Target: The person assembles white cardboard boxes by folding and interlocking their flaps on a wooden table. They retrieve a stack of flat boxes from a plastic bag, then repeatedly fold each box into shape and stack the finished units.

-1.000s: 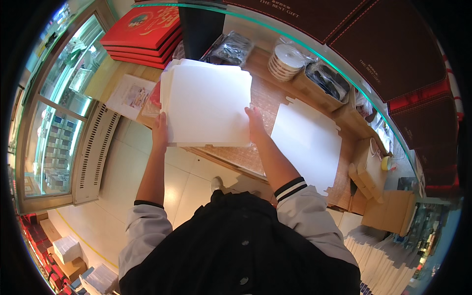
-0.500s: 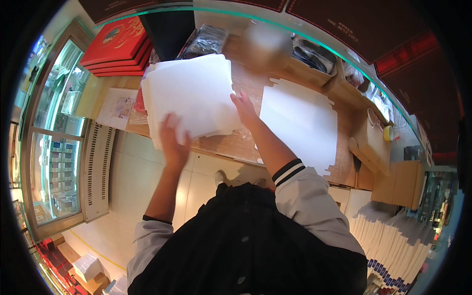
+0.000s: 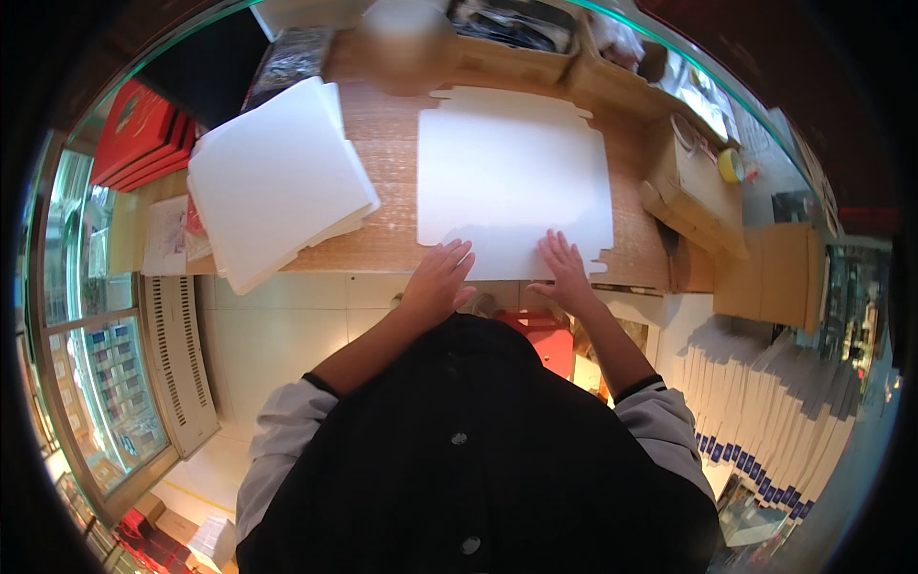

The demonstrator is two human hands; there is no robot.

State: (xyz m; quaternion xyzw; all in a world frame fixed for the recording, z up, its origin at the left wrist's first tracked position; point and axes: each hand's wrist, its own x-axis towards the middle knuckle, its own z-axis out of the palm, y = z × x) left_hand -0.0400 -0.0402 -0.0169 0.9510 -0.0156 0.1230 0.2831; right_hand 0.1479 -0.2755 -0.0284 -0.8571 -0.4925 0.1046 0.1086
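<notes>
The wooden table (image 3: pixel 387 143) supports the white card sheet (image 3: pixel 514 172), which lies flat. The sheet should be light, moderately stiff, somewhat slippery and easily creased; hold by opposite side edges. Left hand (image 3: pixel 440 278) and right hand (image 3: pixel 566 275): open, gripping nothing, at its near edge.

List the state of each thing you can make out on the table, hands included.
Left hand: open, palm down, at the tabbed sheet's near edge
Right hand: open, palm down, same edge
Tabbed white sheet: flat, unfolded
White sheet stack: loosely piled, edges uneven, one corner overhanging the table
Red boxes: stacked, seemingly shut
Cardboard tray: open-topped, filled
</notes>
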